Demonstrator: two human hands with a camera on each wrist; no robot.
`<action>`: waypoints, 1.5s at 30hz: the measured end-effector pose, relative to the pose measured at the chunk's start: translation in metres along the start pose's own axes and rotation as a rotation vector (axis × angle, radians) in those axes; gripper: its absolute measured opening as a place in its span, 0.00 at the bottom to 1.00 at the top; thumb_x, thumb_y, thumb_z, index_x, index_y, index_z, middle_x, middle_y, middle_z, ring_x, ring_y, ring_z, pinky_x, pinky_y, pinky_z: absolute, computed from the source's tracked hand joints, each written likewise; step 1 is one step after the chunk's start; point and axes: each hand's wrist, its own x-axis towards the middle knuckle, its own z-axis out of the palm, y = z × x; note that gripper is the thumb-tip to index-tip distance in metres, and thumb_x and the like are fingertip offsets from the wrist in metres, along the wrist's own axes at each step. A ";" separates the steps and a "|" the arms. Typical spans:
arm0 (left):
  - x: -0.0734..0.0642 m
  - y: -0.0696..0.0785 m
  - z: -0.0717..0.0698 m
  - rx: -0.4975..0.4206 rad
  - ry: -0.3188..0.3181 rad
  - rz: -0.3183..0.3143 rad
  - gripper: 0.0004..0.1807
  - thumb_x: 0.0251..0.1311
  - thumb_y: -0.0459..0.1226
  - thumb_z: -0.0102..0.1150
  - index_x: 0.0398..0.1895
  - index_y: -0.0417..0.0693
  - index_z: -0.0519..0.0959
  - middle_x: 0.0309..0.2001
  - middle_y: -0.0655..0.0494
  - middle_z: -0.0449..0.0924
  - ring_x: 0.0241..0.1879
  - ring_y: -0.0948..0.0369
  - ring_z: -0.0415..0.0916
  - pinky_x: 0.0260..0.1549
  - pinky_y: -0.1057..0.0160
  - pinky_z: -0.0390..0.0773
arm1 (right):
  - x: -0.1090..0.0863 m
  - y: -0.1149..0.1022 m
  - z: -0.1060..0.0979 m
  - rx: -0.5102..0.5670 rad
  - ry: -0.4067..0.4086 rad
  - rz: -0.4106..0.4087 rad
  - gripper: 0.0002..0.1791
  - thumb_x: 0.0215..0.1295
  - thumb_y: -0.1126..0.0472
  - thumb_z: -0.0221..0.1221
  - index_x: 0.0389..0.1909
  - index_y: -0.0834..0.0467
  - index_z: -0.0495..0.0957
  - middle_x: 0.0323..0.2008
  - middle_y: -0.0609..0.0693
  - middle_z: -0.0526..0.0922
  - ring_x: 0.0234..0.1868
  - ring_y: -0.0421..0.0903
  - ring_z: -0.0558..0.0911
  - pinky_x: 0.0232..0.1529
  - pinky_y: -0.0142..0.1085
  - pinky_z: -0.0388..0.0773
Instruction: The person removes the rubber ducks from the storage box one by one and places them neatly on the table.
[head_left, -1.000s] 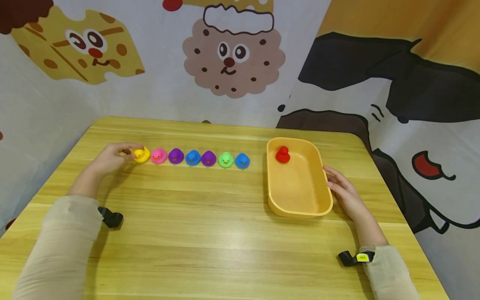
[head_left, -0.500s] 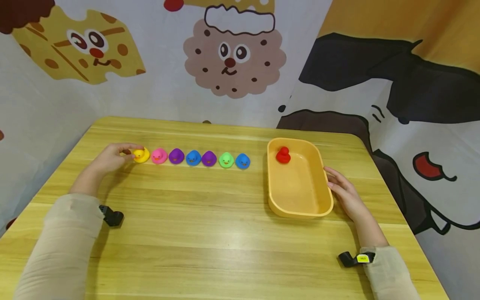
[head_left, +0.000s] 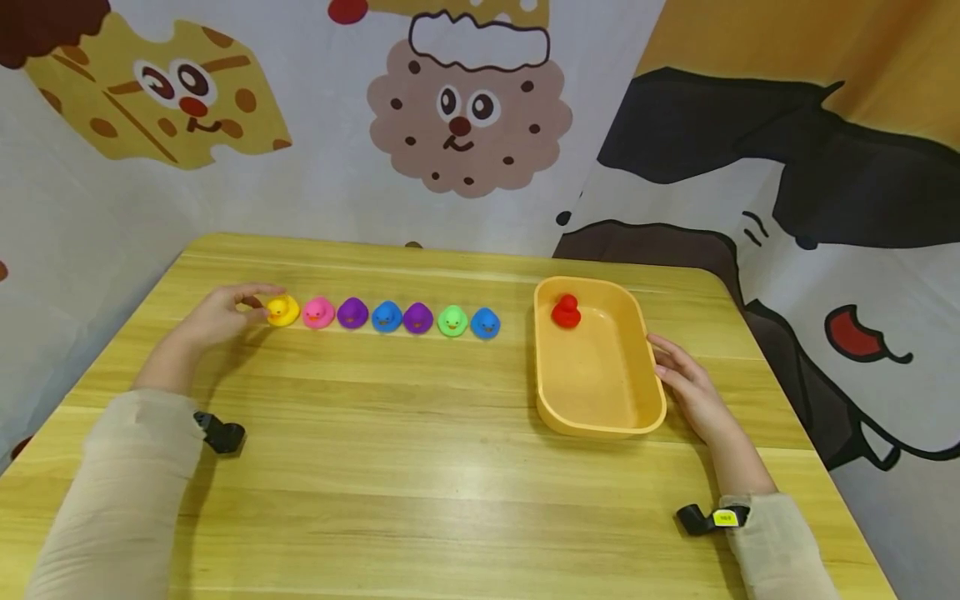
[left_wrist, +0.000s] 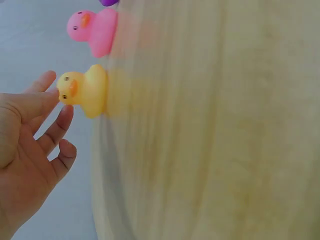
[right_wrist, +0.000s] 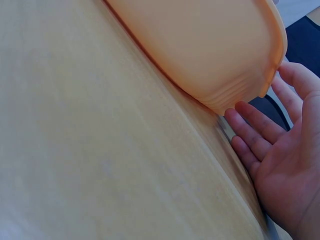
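Note:
In the head view, my left hand is at the left end of a row of rubber ducks, its thumb and fingertips lightly pinching the head of a yellow rubber duck. The duck stands on the table, and the left wrist view shows the thumb against its head. Beside it are a pink duck, then purple, blue, purple, green and blue ones. My right hand rests relaxed fingers against the right wall of a yellow-orange tray. A red duck sits inside, far left.
The wooden table has its far edge near a patterned cloth backdrop. Small black wrist cameras hang at the left cuff and right cuff.
My left hand has shifted very slightly leftward at the yellow duck. The ducks, tray and right hand hold their places.

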 end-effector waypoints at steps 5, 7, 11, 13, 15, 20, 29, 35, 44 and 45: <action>-0.003 0.009 -0.005 0.006 0.034 0.000 0.22 0.70 0.34 0.49 0.66 0.42 0.68 0.54 0.36 0.68 0.45 0.48 0.64 0.26 0.61 0.67 | 0.000 0.000 0.000 -0.003 -0.004 -0.002 0.26 0.74 0.68 0.45 0.71 0.62 0.58 0.57 0.46 0.74 0.55 0.39 0.74 0.54 0.27 0.68; -0.004 0.014 -0.006 0.011 0.056 0.010 0.22 0.70 0.35 0.50 0.66 0.44 0.69 0.52 0.37 0.69 0.44 0.48 0.64 0.23 0.60 0.66 | 0.000 0.000 0.000 -0.007 -0.005 -0.003 0.26 0.74 0.68 0.45 0.71 0.62 0.58 0.57 0.46 0.74 0.56 0.39 0.74 0.54 0.27 0.68; -0.004 0.025 -0.006 0.036 0.124 0.054 0.21 0.69 0.38 0.53 0.63 0.47 0.72 0.48 0.41 0.73 0.41 0.50 0.65 0.21 0.62 0.66 | 0.000 0.000 0.000 -0.007 -0.005 -0.004 0.26 0.74 0.68 0.44 0.71 0.62 0.57 0.57 0.46 0.74 0.56 0.39 0.74 0.54 0.27 0.68; -0.004 0.031 -0.005 0.052 0.159 0.080 0.20 0.68 0.39 0.54 0.62 0.47 0.74 0.47 0.43 0.75 0.40 0.52 0.66 0.25 0.64 0.67 | 0.000 0.000 0.000 -0.007 -0.006 -0.006 0.26 0.74 0.68 0.44 0.71 0.62 0.57 0.57 0.46 0.74 0.55 0.39 0.74 0.54 0.27 0.68; -0.005 0.037 -0.004 0.066 0.188 0.101 0.20 0.67 0.39 0.56 0.62 0.48 0.75 0.47 0.45 0.76 0.40 0.54 0.66 0.29 0.65 0.66 | 0.000 0.000 0.000 -0.002 -0.007 -0.007 0.26 0.74 0.68 0.44 0.71 0.62 0.57 0.57 0.46 0.74 0.55 0.39 0.74 0.53 0.27 0.68; -0.008 0.056 0.001 0.073 0.229 0.130 0.19 0.65 0.37 0.58 0.60 0.50 0.76 0.42 0.46 0.77 0.25 0.56 0.64 0.20 0.64 0.63 | 0.000 0.000 0.000 0.003 -0.006 -0.010 0.26 0.74 0.69 0.44 0.71 0.63 0.57 0.57 0.46 0.74 0.55 0.40 0.74 0.53 0.27 0.69; -0.009 0.088 0.014 0.020 0.292 0.259 0.19 0.63 0.35 0.61 0.57 0.48 0.78 0.45 0.52 0.78 0.37 0.59 0.67 0.32 0.66 0.65 | 0.000 0.000 0.000 0.000 -0.004 -0.008 0.26 0.74 0.68 0.44 0.71 0.62 0.57 0.56 0.46 0.74 0.55 0.39 0.74 0.53 0.27 0.68; -0.007 0.107 0.024 -0.038 0.293 0.395 0.21 0.59 0.31 0.63 0.57 0.44 0.78 0.51 0.51 0.79 0.43 0.58 0.69 0.39 0.64 0.66 | 0.000 0.000 0.000 0.007 -0.006 -0.012 0.26 0.74 0.69 0.44 0.71 0.62 0.58 0.56 0.45 0.75 0.55 0.39 0.74 0.53 0.27 0.68; -0.003 0.138 0.046 -0.081 0.263 0.514 0.24 0.54 0.29 0.68 0.56 0.47 0.78 0.52 0.54 0.79 0.46 0.60 0.70 0.41 0.62 0.66 | 0.000 -0.001 0.000 0.004 -0.007 -0.012 0.26 0.74 0.68 0.44 0.71 0.62 0.58 0.56 0.45 0.75 0.55 0.39 0.74 0.53 0.27 0.68; -0.003 0.142 0.049 -0.088 0.260 0.525 0.25 0.53 0.28 0.69 0.56 0.47 0.79 0.52 0.54 0.79 0.46 0.60 0.69 0.41 0.62 0.65 | 0.000 0.000 0.000 0.004 -0.006 -0.013 0.26 0.74 0.68 0.44 0.71 0.62 0.58 0.56 0.45 0.75 0.55 0.39 0.74 0.53 0.27 0.68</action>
